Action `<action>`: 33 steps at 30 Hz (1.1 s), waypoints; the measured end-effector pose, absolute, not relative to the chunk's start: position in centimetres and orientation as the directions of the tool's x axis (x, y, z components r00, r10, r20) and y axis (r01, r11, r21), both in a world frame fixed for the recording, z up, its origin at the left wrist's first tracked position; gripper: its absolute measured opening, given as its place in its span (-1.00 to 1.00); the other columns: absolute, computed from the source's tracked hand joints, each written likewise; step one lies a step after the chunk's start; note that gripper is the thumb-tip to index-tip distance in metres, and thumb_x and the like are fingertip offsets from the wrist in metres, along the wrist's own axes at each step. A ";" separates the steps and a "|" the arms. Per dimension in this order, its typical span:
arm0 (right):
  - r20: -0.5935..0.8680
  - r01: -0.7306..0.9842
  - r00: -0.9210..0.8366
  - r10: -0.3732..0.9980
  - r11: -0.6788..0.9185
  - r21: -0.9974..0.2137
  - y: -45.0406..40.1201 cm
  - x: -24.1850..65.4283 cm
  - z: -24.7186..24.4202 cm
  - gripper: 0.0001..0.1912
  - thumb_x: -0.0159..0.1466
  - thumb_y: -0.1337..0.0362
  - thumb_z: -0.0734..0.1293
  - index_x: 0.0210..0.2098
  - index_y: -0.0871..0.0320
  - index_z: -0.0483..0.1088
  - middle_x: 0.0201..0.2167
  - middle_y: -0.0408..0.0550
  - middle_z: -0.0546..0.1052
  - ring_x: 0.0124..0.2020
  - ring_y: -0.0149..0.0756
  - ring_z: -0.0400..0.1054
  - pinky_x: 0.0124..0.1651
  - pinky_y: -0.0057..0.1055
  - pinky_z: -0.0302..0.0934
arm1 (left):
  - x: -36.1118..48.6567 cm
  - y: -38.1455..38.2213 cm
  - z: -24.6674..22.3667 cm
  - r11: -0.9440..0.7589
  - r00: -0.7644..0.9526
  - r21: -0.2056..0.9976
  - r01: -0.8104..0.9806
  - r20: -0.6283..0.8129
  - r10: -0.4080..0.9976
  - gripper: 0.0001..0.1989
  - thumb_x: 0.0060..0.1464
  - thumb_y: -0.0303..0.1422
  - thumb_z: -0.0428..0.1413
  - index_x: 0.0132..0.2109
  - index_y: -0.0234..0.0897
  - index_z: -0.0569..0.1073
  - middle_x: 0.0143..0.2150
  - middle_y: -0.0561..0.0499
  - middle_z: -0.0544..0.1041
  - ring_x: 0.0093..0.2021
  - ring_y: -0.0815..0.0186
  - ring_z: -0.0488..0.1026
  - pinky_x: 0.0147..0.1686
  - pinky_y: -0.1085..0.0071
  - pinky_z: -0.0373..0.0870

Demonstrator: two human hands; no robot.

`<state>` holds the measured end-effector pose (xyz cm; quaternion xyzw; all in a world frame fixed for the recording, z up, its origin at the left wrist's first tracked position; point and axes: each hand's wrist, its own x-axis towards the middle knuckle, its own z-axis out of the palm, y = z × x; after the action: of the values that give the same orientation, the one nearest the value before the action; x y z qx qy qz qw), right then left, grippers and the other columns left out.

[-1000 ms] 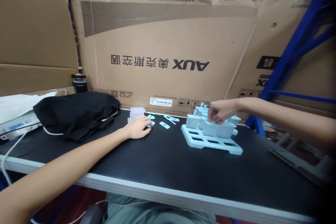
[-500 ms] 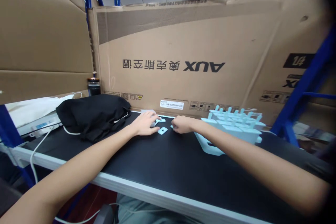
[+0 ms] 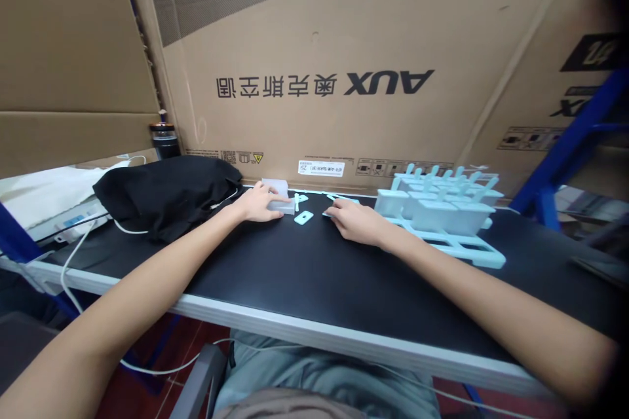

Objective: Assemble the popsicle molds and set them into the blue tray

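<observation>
Near the back of the table, my left hand [image 3: 256,202] has its thumb and fingers around a translucent popsicle mold [image 3: 276,187] lying on the black tabletop. Just right of it lie a light-blue popsicle stick [image 3: 296,202] and a flat light-blue lid [image 3: 304,217] with a slot. My right hand [image 3: 354,220] rests on the table farther right. Its closed fingertips pinch a small light-blue piece [image 3: 326,214], mostly hidden. Behind that hand lies a thin light-blue piece [image 3: 350,200]. Beside my right forearm, a light-blue rack [image 3: 469,250] holds several popsicle molds [image 3: 439,216] with upright sticks.
A large cardboard sheet [image 3: 314,124] stands along the back edge. At left are a black cloth [image 3: 170,193], a dark jar [image 3: 164,139] and a white cable [image 3: 69,265]. Blue shelf posts [image 3: 543,206] stand at the sides. A dark flat object [image 3: 599,272] lies far right.
The view has tilted down. My left hand has drawn back left around the translucent mold, exposing the stick. My right hand has moved slightly right, its fingers still closed.
</observation>
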<state>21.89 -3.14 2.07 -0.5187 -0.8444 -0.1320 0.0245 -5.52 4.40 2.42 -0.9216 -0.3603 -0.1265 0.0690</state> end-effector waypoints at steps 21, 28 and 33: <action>0.433 0.704 -0.309 0.847 0.510 -0.495 -0.9 19.4 1.1 -0.85 0.15 0.25 0.28 -0.29 0.16 0.38 -0.33 -0.05 0.49 -0.32 -0.31 0.33 -0.18 -0.31 0.22 | -3.5 2.1 2.5 -0.847 0.719 0.176 0.501 0.461 0.521 -0.49 -0.11 -0.28 0.11 0.03 -0.25 0.20 -0.02 -0.13 0.32 -0.05 0.13 0.34 -0.11 0.23 0.33; 0.424 0.069 -0.182 0.887 0.442 -0.894 -2.4 17.7 1.0 -0.67 0.08 0.07 0.38 -0.37 0.12 0.20 -0.39 -0.16 0.37 -0.35 -0.39 0.31 -0.25 -0.33 0.33 | -2.2 0.7 2.2 -0.909 0.746 0.181 0.376 0.522 0.413 -0.46 0.09 -0.24 0.01 0.16 -0.27 0.04 0.07 -0.18 0.28 0.00 0.15 0.33 -0.01 0.19 0.31; 0.465 -0.047 -0.119 0.877 0.463 -0.885 -3.1 17.0 1.6 -0.61 0.07 0.04 0.39 -0.33 0.08 0.14 -0.44 -0.20 0.35 -0.41 -0.40 0.32 -0.30 -0.35 0.32 | -1.9 0.1 2.0 -0.902 0.701 0.165 0.399 0.579 0.416 -0.37 0.13 -0.21 -0.01 0.24 -0.28 -0.09 0.13 -0.24 0.25 -0.01 0.11 0.35 -0.05 0.18 0.33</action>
<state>16.97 -3.08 1.56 -0.3288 -0.6315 0.4006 0.5767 -1.92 0.13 1.98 -0.9221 -0.2208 -0.3174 -0.0135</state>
